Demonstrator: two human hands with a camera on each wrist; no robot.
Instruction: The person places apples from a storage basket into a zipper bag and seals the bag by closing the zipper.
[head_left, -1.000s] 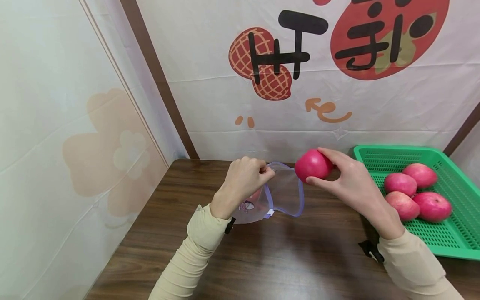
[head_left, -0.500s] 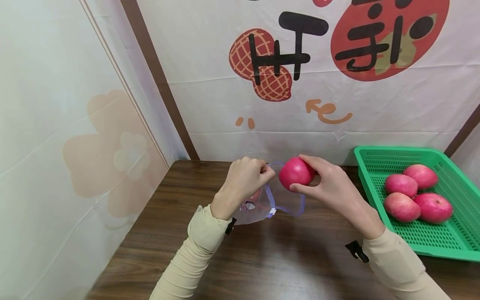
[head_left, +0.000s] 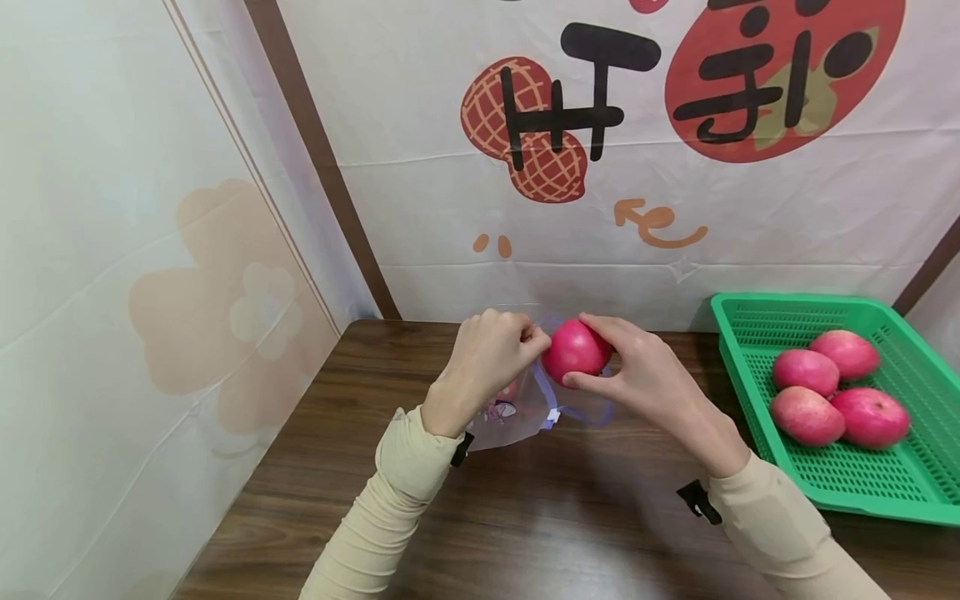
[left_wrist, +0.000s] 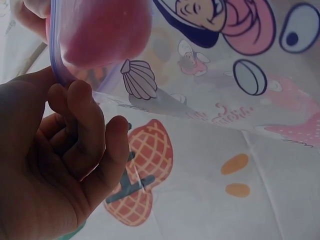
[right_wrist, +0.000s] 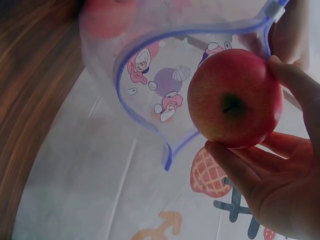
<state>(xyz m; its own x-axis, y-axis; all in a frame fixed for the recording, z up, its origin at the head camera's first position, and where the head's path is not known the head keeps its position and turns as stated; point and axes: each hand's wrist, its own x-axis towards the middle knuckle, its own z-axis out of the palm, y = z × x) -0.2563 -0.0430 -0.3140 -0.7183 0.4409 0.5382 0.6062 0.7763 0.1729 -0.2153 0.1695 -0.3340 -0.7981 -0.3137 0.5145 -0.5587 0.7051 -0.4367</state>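
Note:
My left hand pinches the blue-edged rim of a clear printed zip bag between thumb and finger. In the left wrist view, the bag hangs from those fingers with cartoon figures and a shell on it. A red apple is gripped by the thumb and fingers of my right hand, right at the bag's mouth. From the right wrist, the apple shows its stem end and overlaps the spread opening, whose blue zip edge carries a white slider. Another reddish round shape shows through the bag.
On the right of the dark wooden table stands a green plastic basket holding several apples. A printed white cloth hangs behind the table, and another cloth borders its left side.
My right hand has carried the apple leftward and slightly down, from beside the bag to its mouth. The left hand has kept its pinch and stayed nearly still.

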